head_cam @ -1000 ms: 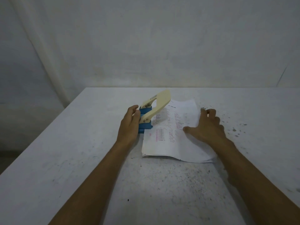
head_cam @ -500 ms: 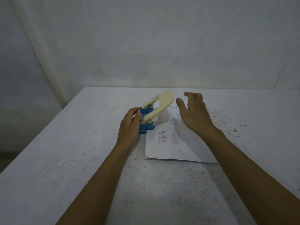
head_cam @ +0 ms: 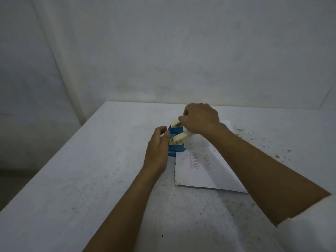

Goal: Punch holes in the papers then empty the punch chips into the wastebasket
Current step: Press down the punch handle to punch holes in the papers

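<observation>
A blue hole punch with a cream lever stands on the white table. My left hand holds the punch's blue base from the left side. My right hand is closed on top of the cream lever, which is tipped down low. A stack of white papers with printed and pink text lies to the right of the punch, its left edge tucked under the lever. My right forearm covers much of the sheets. No wastebasket is in view.
Dark specks are scattered on the table to the right of the papers. The table's far edge meets a plain pale wall; its left edge drops to a dark floor.
My right hand left the papers, rose over the punch and came down closed on the lever, which now sits lower. My left hand stayed on the base.
</observation>
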